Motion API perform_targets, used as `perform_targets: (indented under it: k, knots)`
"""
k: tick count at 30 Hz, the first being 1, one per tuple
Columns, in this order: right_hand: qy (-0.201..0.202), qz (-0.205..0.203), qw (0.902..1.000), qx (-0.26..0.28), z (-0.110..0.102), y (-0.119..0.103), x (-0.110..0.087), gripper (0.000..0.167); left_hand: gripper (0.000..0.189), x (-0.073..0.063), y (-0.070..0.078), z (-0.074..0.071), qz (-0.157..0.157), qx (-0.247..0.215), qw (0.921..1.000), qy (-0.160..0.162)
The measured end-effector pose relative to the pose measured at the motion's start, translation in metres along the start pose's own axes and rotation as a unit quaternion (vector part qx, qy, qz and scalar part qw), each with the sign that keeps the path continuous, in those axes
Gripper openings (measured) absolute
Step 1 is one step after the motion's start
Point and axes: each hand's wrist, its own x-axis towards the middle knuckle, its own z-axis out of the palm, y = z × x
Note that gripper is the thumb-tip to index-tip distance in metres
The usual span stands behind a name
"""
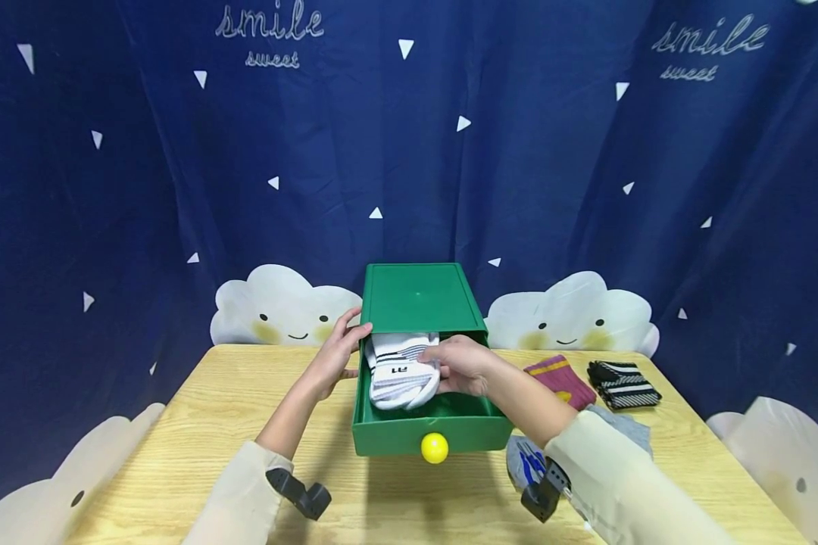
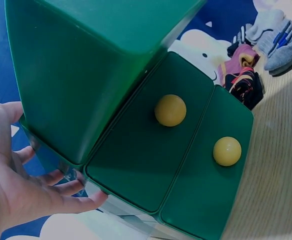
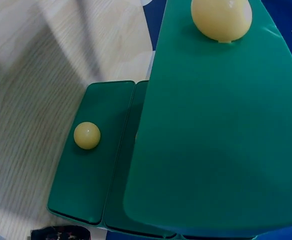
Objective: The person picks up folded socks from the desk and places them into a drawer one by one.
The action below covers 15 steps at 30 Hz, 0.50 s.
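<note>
A green drawer cabinet (image 1: 416,297) stands on the table with its top drawer (image 1: 395,439) pulled out by a yellow knob side facing me. Folded white socks (image 1: 402,378) with dark stripes lie at the left of that drawer. My right hand (image 1: 465,365) reaches into the drawer and grips the socks at their right edge; the right wrist view shows the drawer front (image 3: 216,150) but not the hand. Against the cabinet's left side rests my left hand (image 1: 334,356), its fingers spread and fairly straight, as the left wrist view of this hand (image 2: 31,185) also shows.
Two closed drawers with yellow knobs (image 2: 227,151) sit below the pulled-out one. To the right on the wooden table (image 1: 245,393) lie maroon socks (image 1: 566,382), black-and-white striped socks (image 1: 623,384) and grey socks with blue marks (image 1: 521,462). A blue curtain (image 1: 409,151) hangs behind.
</note>
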Motion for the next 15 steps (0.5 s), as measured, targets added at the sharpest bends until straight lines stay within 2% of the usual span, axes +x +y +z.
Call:
perform_targets:
  k: [7, 11, 15]
  knots:
    - [0.024, 0.01, 0.9995, -0.02, -0.0011, 0.0009, 0.0035, 0.033, 0.063, -0.0005, 0.0009, 0.0, 0.001, 0.003, 1.0, 0.006]
    - [0.056, 0.016, 0.9965, -0.06, -0.0011, 0.0019, 0.0038, 0.03, 0.063, -0.0006, 0.0008, 0.0003, 0.0, 0.004, 1.0, 0.007]
    - [0.081, 0.015, 0.9911, -0.104, -0.002, 0.0027, 0.0039, 0.034, 0.063, 0.0, 0.0002, 0.0009, 0.0, 0.002, 1.0, 0.006]
